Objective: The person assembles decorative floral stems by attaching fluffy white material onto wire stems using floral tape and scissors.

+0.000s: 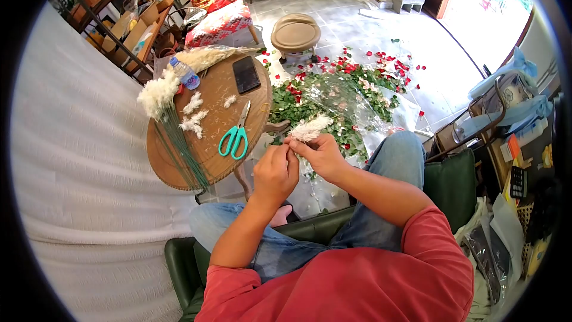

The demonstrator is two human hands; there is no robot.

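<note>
A fluffy white plume [311,127] is held between my two hands above my lap. My right hand [322,156] pinches its base with thumb and fingers. Touching it at the same spot, my left hand [276,172] is closed, and its fingertips meet the right ones; what lies inside them is hidden. On the round wooden table [223,107] to the left lie teal-handled scissors [237,137], a black phone [246,74], loose white tufts [193,123] and a bunch of green stems [179,149] with white plumes [158,96]. A water bottle [185,73] stands behind them.
Green leaves and red petals [292,92] cover the floor ahead, with clear plastic wrap [339,95] among them. A beige stool [295,33] stands beyond. Shelves [128,24] are at the back left, and a cluttered rack [506,113] is at the right.
</note>
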